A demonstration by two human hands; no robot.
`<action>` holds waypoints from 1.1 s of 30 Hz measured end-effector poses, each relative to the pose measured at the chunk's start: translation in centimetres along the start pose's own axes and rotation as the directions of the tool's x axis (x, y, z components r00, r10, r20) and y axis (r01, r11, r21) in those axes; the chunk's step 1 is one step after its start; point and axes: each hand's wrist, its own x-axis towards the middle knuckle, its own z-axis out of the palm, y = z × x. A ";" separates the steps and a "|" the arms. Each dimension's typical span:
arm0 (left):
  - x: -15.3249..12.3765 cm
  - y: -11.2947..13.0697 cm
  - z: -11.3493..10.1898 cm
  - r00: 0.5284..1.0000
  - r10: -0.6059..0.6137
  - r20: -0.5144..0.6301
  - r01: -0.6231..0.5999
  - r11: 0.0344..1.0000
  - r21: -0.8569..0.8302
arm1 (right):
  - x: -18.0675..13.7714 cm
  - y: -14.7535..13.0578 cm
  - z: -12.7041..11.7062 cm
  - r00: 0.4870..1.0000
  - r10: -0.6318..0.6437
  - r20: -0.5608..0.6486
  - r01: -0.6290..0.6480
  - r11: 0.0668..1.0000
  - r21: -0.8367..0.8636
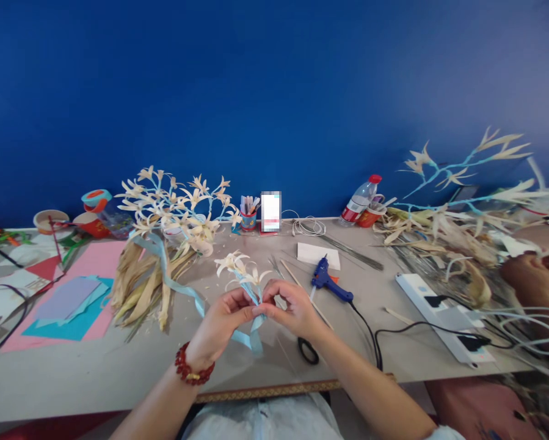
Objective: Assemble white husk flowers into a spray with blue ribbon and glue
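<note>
Above the table's front, my left hand [226, 315] and my right hand [290, 305] meet with fingertips pinched on a small spray of cream corn-husk flowers [240, 266] with a pale blue stem. Light blue ribbon [196, 299] trails from the hands leftward, towards a bundle of dried husks [141, 281]. Part of it loops below my fingers. My fingers hide the spot where stem and ribbon meet. Close to my right wrist lie black-handled scissors [308, 351], partly covered by the wrist. Beyond that hand rests a blue glue gun [327, 280], near a thin wooden stick [292, 273].
Finished husk flowers [178, 198] stand at the back left, near coloured paper [68, 305]. A pen cup [249, 217], a phone [271, 211] and a bottle [360, 200] line the wall. A power strip [439, 318] with cords lies right, near another person's hand [528, 278].
</note>
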 end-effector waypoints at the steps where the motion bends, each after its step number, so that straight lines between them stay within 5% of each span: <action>1: 0.0 0.0 0.0 1.000 -0.004 -0.007 0.004 1.000 0.000 | 0.0 0.0 0.0 1.000 -0.001 0.002 0.001 1.000 -0.002; 33: 0.4 0.2 -0.2 1.000 -0.012 0.005 0.012 0.999 -0.032 | 0.3 0.7 0.1 0.999 -0.047 -0.011 0.047 0.999 0.007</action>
